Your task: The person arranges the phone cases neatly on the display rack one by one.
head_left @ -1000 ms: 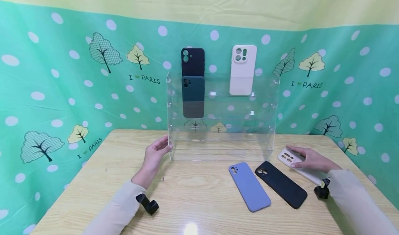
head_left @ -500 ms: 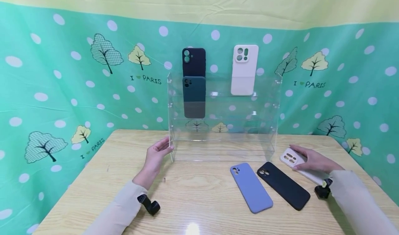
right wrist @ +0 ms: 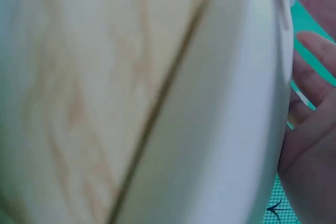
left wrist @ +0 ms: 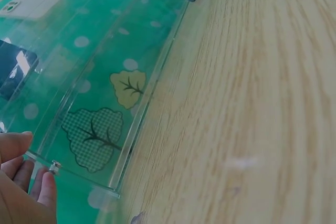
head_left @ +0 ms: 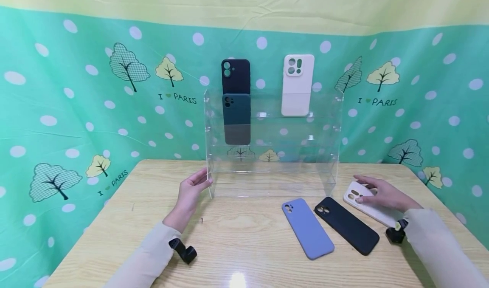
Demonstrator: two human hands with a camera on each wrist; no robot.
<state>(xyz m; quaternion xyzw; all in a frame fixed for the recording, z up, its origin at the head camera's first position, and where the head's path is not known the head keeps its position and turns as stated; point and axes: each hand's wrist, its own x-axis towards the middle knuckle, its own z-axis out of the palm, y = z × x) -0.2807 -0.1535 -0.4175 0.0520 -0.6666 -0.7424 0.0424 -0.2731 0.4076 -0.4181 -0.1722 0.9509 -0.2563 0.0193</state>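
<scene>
My left fingers (left wrist: 14,145) are pinching the clear rack (head_left: 275,190) while my half-spread right fingers (head_left: 364,180), grip uncertain, are spanning the white case (head_left: 372,212) on the worktop (head_left: 244,237): presumably light, flexible, best lifted by long edges.

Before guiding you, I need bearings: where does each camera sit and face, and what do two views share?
Head: worn on the head, facing forward and down at the clear rack and table; left hand, right hand and pale sleeves show.
Left wrist: on that wrist, facing across the rack and table; part of the left hand shows.
Right wrist: on that wrist, facing a blurred pale surface, probably the lower white case; part of the right hand shows.
Head and left wrist share the left hand gripping the rack's side.
</scene>
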